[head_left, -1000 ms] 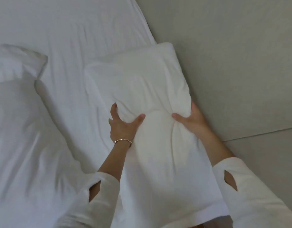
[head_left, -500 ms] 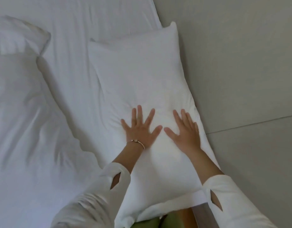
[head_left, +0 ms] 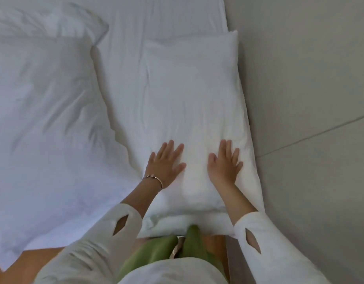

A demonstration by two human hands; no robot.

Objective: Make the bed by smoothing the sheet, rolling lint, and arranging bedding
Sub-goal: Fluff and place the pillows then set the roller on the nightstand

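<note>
A white pillow (head_left: 193,95) lies flat on the white sheet (head_left: 123,64), along the bed's right edge by the wall. My left hand (head_left: 165,163), with a thin bracelet at the wrist, presses flat on the pillow's near left part, fingers straight and spread. My right hand (head_left: 225,163) presses flat on its near right part, fingers straight. A crumpled white duvet (head_left: 43,124) covers the left half of the bed, and a second pillow (head_left: 54,23) sits at the far left.
A pale grey wall (head_left: 304,78) runs close along the pillow's right side. A strip of wooden floor (head_left: 43,257) shows below the bed's near edge. My green trousers (head_left: 156,255) stand against that edge.
My hands went from gripping the bunched pillow to lying flat on it. They have since spread apart and slid toward its near end, and the pillow lies smoother.
</note>
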